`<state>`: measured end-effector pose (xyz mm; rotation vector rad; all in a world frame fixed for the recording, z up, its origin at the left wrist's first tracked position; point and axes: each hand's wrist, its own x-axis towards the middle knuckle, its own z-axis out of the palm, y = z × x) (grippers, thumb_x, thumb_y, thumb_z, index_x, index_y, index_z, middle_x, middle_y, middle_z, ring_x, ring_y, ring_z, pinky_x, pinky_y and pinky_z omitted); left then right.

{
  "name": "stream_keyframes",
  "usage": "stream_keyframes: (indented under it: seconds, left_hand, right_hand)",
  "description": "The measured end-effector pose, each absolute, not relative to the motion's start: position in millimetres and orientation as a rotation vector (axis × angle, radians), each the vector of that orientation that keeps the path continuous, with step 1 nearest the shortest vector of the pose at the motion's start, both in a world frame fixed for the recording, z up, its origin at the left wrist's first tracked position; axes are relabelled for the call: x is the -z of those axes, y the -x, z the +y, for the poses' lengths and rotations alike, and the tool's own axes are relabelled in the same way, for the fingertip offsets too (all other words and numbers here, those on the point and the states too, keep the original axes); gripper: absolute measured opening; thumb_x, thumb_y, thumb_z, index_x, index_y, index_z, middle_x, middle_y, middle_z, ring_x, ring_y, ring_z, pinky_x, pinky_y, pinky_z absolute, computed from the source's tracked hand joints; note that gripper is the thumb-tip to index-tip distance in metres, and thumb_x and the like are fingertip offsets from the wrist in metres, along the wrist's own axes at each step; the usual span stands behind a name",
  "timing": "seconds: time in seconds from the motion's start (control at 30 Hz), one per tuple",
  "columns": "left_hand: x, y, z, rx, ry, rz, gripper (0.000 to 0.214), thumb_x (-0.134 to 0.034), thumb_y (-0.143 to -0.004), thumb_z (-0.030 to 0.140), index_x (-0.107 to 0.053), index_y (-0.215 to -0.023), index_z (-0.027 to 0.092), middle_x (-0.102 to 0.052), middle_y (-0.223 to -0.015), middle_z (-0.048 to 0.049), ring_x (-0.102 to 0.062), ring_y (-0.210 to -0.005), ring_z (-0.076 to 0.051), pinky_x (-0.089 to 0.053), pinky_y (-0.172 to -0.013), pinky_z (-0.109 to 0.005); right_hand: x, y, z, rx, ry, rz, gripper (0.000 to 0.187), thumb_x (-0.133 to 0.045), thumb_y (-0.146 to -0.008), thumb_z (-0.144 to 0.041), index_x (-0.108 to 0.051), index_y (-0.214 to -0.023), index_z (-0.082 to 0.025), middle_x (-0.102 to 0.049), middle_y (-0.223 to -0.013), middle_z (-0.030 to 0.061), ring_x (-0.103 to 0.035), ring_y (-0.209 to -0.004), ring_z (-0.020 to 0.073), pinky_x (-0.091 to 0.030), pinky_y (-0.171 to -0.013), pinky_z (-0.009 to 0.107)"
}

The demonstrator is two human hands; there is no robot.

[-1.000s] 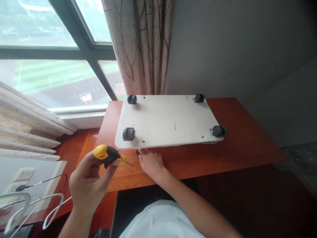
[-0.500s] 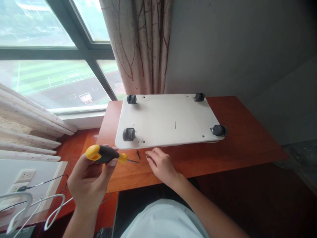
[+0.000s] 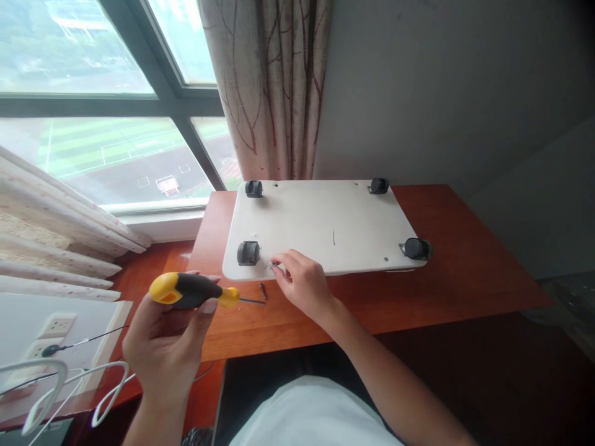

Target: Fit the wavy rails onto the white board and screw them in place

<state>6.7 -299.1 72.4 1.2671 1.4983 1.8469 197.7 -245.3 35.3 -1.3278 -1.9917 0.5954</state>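
Note:
My left hand [image 3: 160, 337] is wrapped round the yellow-and-black handle of a screwdriver [image 3: 198, 290], its thin shaft pointing right over the table. A white board [image 3: 311, 223] lies on the table with a black caster wheel near each corner. My right hand [image 3: 304, 279] pinches a small screw [image 3: 274, 266] at the board's near left corner, close to the front left caster [image 3: 248, 253]. The fingertips partly hide the screw and the spot under it. Another screw [image 3: 263, 290] lies on the wooden table just beyond the screwdriver's shaft.
The reddish wooden table [image 3: 474, 266] extends to the right of the board. A curtain [image 3: 274, 93] and a grey wall [image 3: 418, 93] stand behind it. At the left are a window, a wall socket [image 3: 58, 325] and white cables [image 3: 114, 390].
My right hand has lifted from the table and moved up to the board's near left corner with the small screw. My left hand still holds the screwdriver in nearly the same place.

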Motion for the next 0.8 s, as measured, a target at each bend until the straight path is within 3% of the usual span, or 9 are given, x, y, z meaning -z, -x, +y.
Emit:
stream_keyframes:
  seconds: [0.27,0.43,0.57,0.8]
  left_hand:
    - [-75.7,-1.8,-287.4,-1.935,-1.431,1.33,0.045,-0.084,-0.067,0.006,-0.077,-0.109,0.021,-0.076,-0.097,-0.0016,-0.076,-0.083,-0.018,-0.065,-0.076,-0.026]
    - [-94.6,-11.1,-276.7,-2.025,-1.469,1.283,0.044,-0.084,-0.067,0.007,-0.077,-0.109,0.019,-0.076,-0.095,-0.0026,-0.076,-0.08,-0.019,-0.067,-0.073,-0.029]
    - [-108.5,-19.8,-260.8,-2.041,-1.509,1.243,0.045,-0.086,-0.067,0.011,-0.076,-0.11,0.016,-0.076,-0.095,-0.0048,-0.076,-0.08,-0.021,-0.067,-0.071,-0.032]
    - [-113.3,-33.9,-233.2,-2.02,-1.635,1.094,0.032,-0.085,-0.066,0.008,-0.076,-0.096,0.015,-0.076,-0.089,-0.0047,-0.077,-0.08,-0.022,-0.067,-0.074,-0.034]
  right_hand:
    - [-29.7,-201.0,-239.7,-0.507,1.284,-2.041,0.017,-0.056,-0.094,-0.015,-0.069,-0.104,-0.02,-0.072,-0.101,0.0032,-0.065,-0.084,0.0132,-0.048,-0.077,0.024]
    - [-25.4,-200.5,-237.8,-0.44,1.286,-2.116,0.018,-0.058,-0.093,-0.013,-0.07,-0.103,-0.022,-0.071,-0.1,0.0032,-0.065,-0.094,0.0166,-0.049,-0.081,0.027]
    - [-25.0,-203.5,-239.9,-0.435,1.253,-2.08,0.025,-0.056,-0.094,-0.014,-0.068,-0.115,-0.02,-0.07,-0.105,0.0053,-0.065,-0.096,0.0178,-0.053,-0.084,0.029]
    - [-17.5,-229.1,-265.1,-0.392,1.139,-1.865,0.029,-0.05,-0.095,-0.01,-0.065,-0.119,-0.017,-0.071,-0.106,0.0065,-0.068,-0.098,0.0157,-0.057,-0.088,0.028]
